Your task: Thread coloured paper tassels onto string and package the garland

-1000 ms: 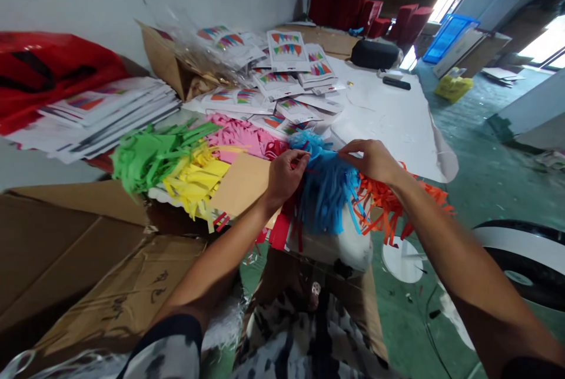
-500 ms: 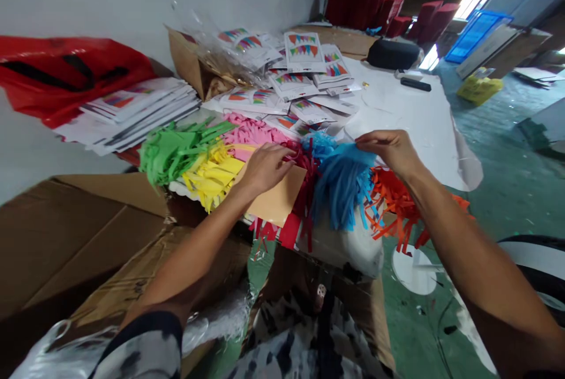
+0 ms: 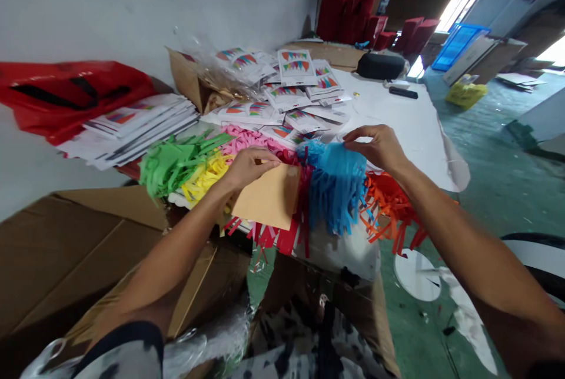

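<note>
Heaps of cut paper fringe lie in a row along the table's near edge: green (image 3: 170,160), yellow (image 3: 203,176), pink (image 3: 247,139), red (image 3: 282,232), blue (image 3: 336,182) and orange (image 3: 388,205). My left hand (image 3: 249,167) is closed on the top edge of a tan card (image 3: 270,195) that lies over the red fringe. My right hand (image 3: 375,146) pinches the top of the blue fringe heap, fingers curled. The two hands are about a hand's width apart.
Printed packets (image 3: 291,82) and a stack of white sheets (image 3: 132,123) lie behind the fringe. A red plastic bag (image 3: 66,93) is at the left, cardboard boxes (image 3: 79,249) below it. A white sheet (image 3: 397,117) covers the table's right part. Red boxes (image 3: 353,14) stand far back.
My left hand left the blue fringe, moved left and took hold of the tan card. My right hand stayed on the blue fringe. The camera shifted slightly.
</note>
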The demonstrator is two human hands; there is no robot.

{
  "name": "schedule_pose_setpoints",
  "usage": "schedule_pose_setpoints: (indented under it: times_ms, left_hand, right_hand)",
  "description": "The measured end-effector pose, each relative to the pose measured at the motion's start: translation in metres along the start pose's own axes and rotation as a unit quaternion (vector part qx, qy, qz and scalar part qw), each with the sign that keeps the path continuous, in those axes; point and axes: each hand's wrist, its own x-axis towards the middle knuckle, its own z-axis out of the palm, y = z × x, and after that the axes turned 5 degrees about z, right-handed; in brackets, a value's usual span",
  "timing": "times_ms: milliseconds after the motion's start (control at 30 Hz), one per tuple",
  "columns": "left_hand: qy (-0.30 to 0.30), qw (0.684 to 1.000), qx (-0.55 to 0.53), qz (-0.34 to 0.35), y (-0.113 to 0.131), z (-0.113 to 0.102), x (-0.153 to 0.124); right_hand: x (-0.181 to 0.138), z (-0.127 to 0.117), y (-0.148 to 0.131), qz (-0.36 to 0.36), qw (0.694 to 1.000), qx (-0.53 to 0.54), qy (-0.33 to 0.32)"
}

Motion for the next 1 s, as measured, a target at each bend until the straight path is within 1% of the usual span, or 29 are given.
schedule_pose_setpoints:
  times_ms: [67,133,200,233,300,333,367,433,500,533,567,633,700,733,867,1000]
  left_hand:
    - [-0.007,0.998,-0.037,-0.050,0.011,-0.018,0.007]
    - [-0.029,0.995,-0.045,-0.080,0.021,-0.037,0.020]
    - [-0.047,0.995,-0.033,-0.078,0.026,-0.053,0.041]
    - [-0.047,0.996,-0.022,-0.070,0.027,-0.059,0.054]
    - [-0.026,0.999,0.013,-0.046,0.022,-0.063,0.084]
    - [-0.010,0.999,0.036,-0.031,0.017,-0.061,0.098]
    - [0.003,0.998,0.065,-0.012,0.012,-0.056,0.112]
    - [0.029,0.990,0.137,0.030,0.003,-0.037,0.132]
    - [0.070,0.979,0.185,0.056,0.000,-0.010,0.142]
    - [0.090,0.976,0.187,0.060,0.001,0.004,0.143]
    - [0.108,0.977,0.174,0.062,0.004,0.018,0.142]
    - [0.152,0.981,0.105,0.057,0.015,0.040,0.135]
    - [0.187,0.981,0.012,0.046,0.029,0.055,0.125]
    - [0.195,0.980,-0.031,0.040,0.036,0.060,0.120]
    - [0.166,0.976,-0.141,0.025,0.056,0.078,0.095]
    - [0.139,0.969,-0.203,-0.013,0.064,0.098,0.077]
  right_hand:
    - [0.000,-0.001,0.003,-0.001,1.000,0.008,-0.003]
    - [0.000,0.000,0.007,0.002,1.000,0.027,-0.002]
    - [0.001,0.002,0.010,0.004,0.999,0.042,0.013]
    - [0.002,0.003,0.010,0.002,0.998,0.050,0.023]
    - [0.004,0.004,0.009,-0.013,0.998,0.055,0.039]
    - [0.005,0.005,0.008,-0.023,0.998,0.046,0.044]
    - [0.007,0.005,0.006,-0.034,0.998,0.033,0.046]
    - [0.009,0.003,0.001,-0.048,0.998,0.008,0.050]
    - [0.012,0.000,-0.004,-0.052,0.996,0.008,0.067]
    - [0.014,-0.002,-0.006,-0.054,0.996,0.011,0.074]
    - [0.015,-0.005,-0.007,-0.058,0.996,0.006,0.074]
    - [0.017,-0.010,-0.009,-0.071,0.996,-0.030,0.052]
    - [0.016,-0.014,-0.009,-0.078,0.995,-0.062,0.020]
    - [0.015,-0.015,-0.009,-0.076,0.995,-0.060,0.012]
    - [0.005,-0.020,-0.008,-0.069,0.997,0.004,0.020]
    - [-0.007,-0.019,-0.009,-0.075,0.997,0.015,0.022]
